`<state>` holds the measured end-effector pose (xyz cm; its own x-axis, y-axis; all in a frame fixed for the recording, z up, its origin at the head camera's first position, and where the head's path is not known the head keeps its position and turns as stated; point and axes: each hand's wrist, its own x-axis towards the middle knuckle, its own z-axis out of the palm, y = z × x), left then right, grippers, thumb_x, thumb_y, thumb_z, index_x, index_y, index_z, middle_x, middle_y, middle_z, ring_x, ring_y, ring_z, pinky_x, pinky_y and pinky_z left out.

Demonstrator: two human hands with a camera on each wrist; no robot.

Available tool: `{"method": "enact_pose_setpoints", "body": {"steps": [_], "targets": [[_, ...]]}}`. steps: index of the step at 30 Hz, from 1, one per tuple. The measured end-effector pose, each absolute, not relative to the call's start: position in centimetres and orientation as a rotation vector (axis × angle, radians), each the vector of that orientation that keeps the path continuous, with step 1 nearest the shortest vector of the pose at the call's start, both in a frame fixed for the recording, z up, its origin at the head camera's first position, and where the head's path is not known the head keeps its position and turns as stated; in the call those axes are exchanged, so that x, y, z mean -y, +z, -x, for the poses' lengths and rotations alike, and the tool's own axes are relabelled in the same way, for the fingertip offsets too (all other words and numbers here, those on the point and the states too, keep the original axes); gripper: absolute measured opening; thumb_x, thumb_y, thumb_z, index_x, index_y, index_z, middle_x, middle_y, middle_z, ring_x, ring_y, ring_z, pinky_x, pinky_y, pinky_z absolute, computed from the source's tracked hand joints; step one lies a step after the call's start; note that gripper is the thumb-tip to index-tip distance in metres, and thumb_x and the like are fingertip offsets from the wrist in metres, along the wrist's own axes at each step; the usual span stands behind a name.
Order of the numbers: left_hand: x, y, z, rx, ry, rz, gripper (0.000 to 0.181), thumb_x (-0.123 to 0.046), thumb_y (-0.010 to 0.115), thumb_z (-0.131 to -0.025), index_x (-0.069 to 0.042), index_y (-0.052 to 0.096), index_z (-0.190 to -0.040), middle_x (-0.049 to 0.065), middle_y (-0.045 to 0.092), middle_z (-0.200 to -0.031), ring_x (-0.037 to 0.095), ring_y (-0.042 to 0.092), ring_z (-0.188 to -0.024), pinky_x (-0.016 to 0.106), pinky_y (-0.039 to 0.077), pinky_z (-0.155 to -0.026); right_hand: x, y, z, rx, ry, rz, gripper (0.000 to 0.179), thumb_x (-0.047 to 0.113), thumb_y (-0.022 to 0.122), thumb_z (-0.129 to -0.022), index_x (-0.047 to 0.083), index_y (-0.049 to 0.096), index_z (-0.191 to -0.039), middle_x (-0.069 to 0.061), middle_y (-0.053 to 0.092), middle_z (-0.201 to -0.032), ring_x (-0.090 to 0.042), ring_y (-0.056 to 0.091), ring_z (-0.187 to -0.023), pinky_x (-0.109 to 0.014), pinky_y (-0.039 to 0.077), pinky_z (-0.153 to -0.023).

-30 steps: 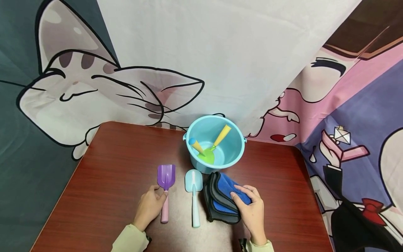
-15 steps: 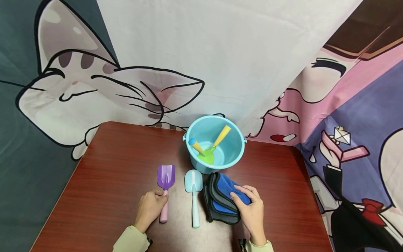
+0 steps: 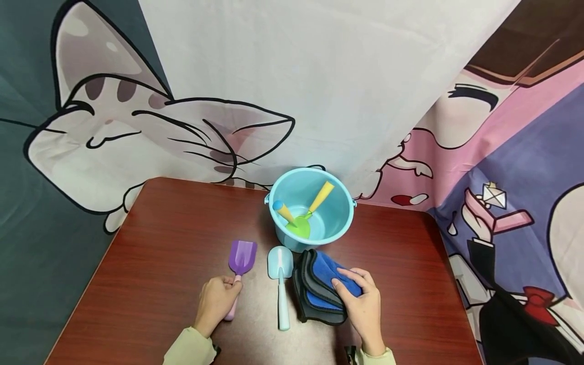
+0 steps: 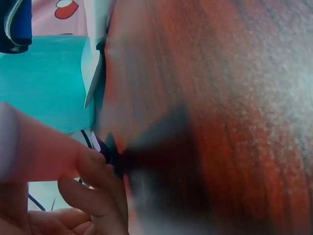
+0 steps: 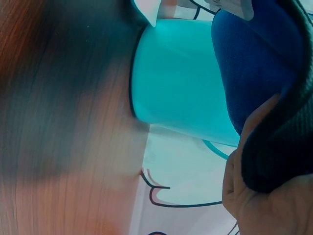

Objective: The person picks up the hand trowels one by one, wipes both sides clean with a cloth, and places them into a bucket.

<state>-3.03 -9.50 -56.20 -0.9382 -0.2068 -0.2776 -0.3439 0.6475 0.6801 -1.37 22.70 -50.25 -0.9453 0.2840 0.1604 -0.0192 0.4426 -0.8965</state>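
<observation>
So the two hands are well apart here, each busy with its own thing. The left hand (image 3: 215, 302) has the pink handle of a purple shovel (image 3: 242, 257) pinched between thumb and fingers, with the blade pointing up ahead of the hand and leaning a bit toward the right-hand side. The right hand (image 3: 366, 306) is gripping a folded blue, grey and black cloth bundle (image 3: 304, 299), thumb on one side and fingers over the blue part; the bundle sits mostly to the left of that hand.

Between the hands there's a light blue shovel (image 3: 283, 304) lying on the desk (image 3: 159, 253), blade facing away, just beside the bundle. Farther out past both hands stands a light blue bucket (image 3: 308, 244), holding a green shovel with a yellow handle (image 3: 321, 196) plus another yellow handle with a blue tip (image 3: 284, 211). Both wrists come out of pale green sleeves (image 3: 190, 347).
</observation>
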Motion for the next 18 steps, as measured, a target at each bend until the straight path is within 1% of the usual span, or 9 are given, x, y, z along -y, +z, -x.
{"method": "enact_pose_setpoints", "body": {"steps": [7,13,18], "targets": [[9.7,-55.3,3.0,-2.735,1.182,0.383,0.022,-0.021,0.068,-0.084,-0.003,0.076,-0.094,0.0,0.073,-0.079,0.016,0.065,-0.072,0.042,0.051,-0.067,-22.2,-50.0,1.3,2.419,1.532,0.212,0.028,0.008,0.088,-0.076,0.02,0.081,-0.1,0.0,0.065,-0.106,-0.014,0.058,-0.103,-0.017,0.042,-0.089],[9.7,-54.2,2.9,-2.768,1.199,0.31,0.016,-0.018,0.07,-0.081,-0.007,0.076,-0.09,-0.005,0.069,-0.074,0.013,0.062,-0.07,0.039,0.051,-0.068,-21.7,-49.5,1.3,2.429,1.565,0.18,0.029,0.009,0.088,-0.076,0.022,0.081,-0.101,0.001,0.064,-0.106,-0.015,0.058,-0.103,-0.017,0.043,-0.089],[9.6,-53.4,2.9,-2.799,1.164,0.246,0.015,-0.018,0.072,-0.079,-0.008,0.077,-0.089,-0.007,0.067,-0.072,0.012,0.061,-0.071,0.039,0.052,-0.069,-21.1,-49.3,1.3,2.432,1.593,0.123,0.029,0.01,0.087,-0.077,0.023,0.08,-0.102,0.001,0.064,-0.106,-0.015,0.058,-0.104,-0.018,0.043,-0.09]]}}
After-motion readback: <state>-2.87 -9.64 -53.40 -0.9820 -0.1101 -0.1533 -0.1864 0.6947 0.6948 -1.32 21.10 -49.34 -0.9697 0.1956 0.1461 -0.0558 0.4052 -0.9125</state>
